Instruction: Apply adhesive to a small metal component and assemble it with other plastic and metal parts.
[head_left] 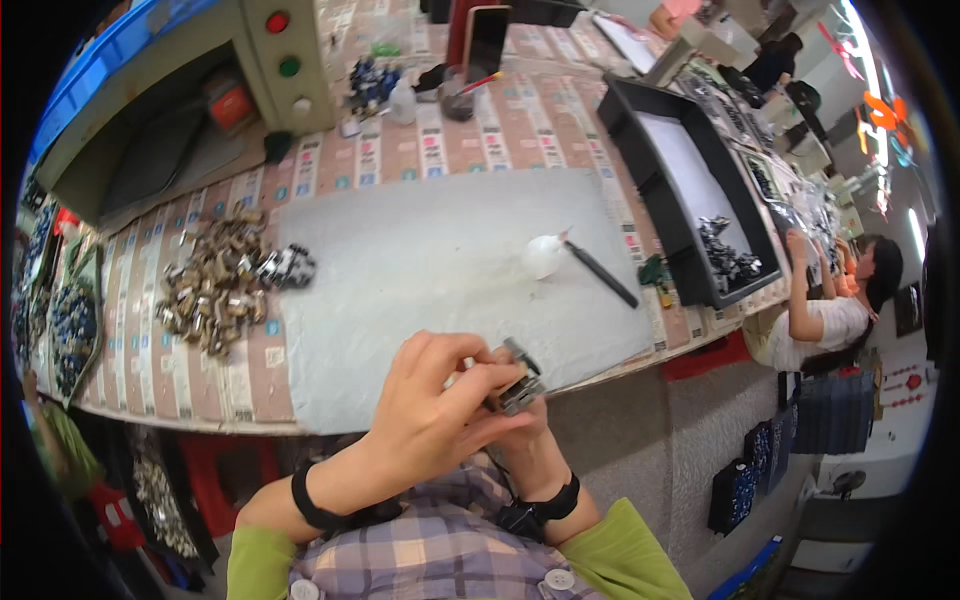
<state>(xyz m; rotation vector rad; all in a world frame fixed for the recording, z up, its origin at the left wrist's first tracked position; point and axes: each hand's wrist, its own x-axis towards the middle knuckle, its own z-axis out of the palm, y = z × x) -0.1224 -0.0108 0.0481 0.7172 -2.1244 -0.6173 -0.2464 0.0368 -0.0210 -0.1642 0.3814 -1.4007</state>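
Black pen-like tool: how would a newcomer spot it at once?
Find the pale sheet on the table. Near its right edge, beside the white bottle, lies the black tool: slim and straight, where the bottle is rounded.

A workshop, from the heap of metal parts (215, 290), worktable (545, 120), black tray (648, 172) and co-worker (828, 318).

A small, dark-grey metallic part (519, 396) sits tilted between the hands (432, 392).
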